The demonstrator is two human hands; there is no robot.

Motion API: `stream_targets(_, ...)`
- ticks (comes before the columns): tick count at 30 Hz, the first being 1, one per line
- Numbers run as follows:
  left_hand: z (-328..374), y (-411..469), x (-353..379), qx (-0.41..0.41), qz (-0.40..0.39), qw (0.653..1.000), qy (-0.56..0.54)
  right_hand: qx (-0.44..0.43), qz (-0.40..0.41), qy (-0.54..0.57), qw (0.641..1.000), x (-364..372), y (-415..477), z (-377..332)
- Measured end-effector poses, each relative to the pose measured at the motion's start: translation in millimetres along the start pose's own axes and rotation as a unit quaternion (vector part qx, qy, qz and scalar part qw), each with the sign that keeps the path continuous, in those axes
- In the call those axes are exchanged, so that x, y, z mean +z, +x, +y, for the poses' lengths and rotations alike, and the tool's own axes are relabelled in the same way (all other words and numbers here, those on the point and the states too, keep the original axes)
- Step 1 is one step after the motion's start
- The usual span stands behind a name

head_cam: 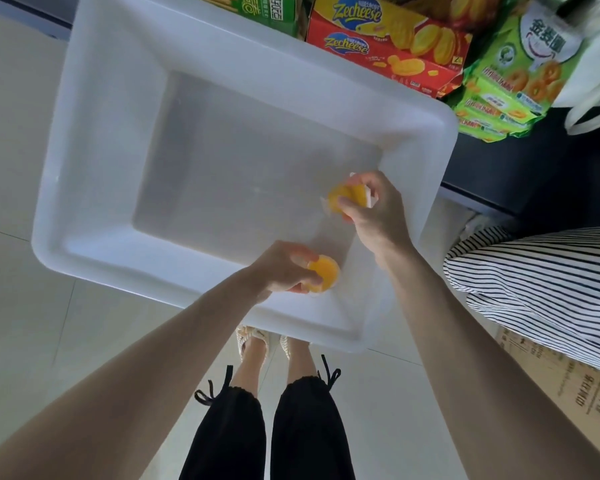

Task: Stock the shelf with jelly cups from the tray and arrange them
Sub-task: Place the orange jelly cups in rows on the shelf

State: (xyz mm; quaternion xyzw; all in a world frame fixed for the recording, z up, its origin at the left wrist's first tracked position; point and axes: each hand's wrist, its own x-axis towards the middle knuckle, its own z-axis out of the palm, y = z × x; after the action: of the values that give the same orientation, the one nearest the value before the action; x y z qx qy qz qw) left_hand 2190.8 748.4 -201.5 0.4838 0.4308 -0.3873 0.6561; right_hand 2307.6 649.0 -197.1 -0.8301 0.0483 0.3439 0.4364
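Over the white tray (94, 216) — left hand (284, 268) grips one orange jelly cup (324, 273); right hand (378, 209) pinches another jelly cup (349, 197).

The tray (94, 140) offers a wide bare floor across its middle and left, reachable from above. Its near right corner is crowded by the left hand (281, 268) and right hand (378, 213), both gripping jelly cups (324, 273). Past its far rim, red biscuit boxes (388, 46) and green snack bags (510, 88) block the way; to its right, striped cloth (551, 278).
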Motion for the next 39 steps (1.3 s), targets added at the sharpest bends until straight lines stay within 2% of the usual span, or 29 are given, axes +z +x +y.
stream_targets(4,9.1,-35.2,-12.4,0.0,-0.029,0.993,-0.116,0.051,-0.02,0.111,0.992,-14.9,-30.6,-19.3)
stream_targets(8,24.9,-84.5,-17.4,0.057,-0.039,0.976,-0.207,0.082,-0.029,0.23,0.969,-40.7,-71.1,-53.2)
stream_targets(14,75.0,-190.7,-9.1,0.163,-0.094,0.947,-0.259,0.024,-0.078,0.353,0.932,-96.2,-147.5,-133.0)
stream_targets(21,169.3,-347.4,28.6,0.332,-0.124,0.919,-0.171,-0.1,-0.1,0.391,0.91,-177.4,-247.4,-242.3)
stream_targets(27,238.1,-464.2,76.6,0.437,-0.128,0.886,-0.087,-0.201,-0.058,0.404,0.891,-254.6,-328.8,-318.5)
stream_targets(31,277.6,-531.0,111.8,0.519,-0.118,0.846,-0.016,-0.29,-0.016,0.351,0.89,-311.6,-371.3,-363.5)
stream_targets(34,299.6,-570.7,135.9,0.572,-0.076,0.815,0.051,-0.329,0.021,0.299,0.895,-349.5,-392.8,-392.4)
stream_targets(39,346.7,-615.2,182.5,0.665,-0.001,0.734,0.137,-0.373,0.109,0.219,0.895,-415.6,-408.9,-430.0)
